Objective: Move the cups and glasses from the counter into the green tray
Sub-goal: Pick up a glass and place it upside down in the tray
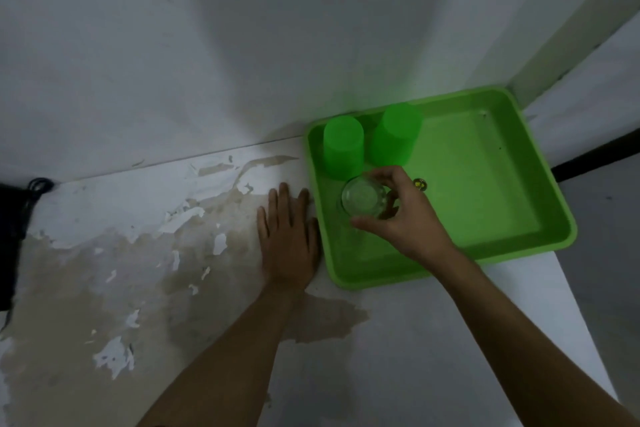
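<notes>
A green tray [485,246] lies on the counter against the wall corner at the right. Two green cups stand upside down at its far left: one cup [343,146] and a second cup [394,135] beside it. My right hand [405,215] grips a clear glass [362,198] upside down inside the tray's left part, just in front of the cups; whether it touches the tray floor I cannot tell. My left hand [289,236] lies flat on the counter, fingers together, just left of the tray's rim, holding nothing.
The counter [138,253] is white with peeling, stained patches. A wall rises right behind it. A dark object with a cable [14,218] sits at the far left edge. A small round mark [420,184] shows on the tray floor. The counter's right edge drops off past the tray.
</notes>
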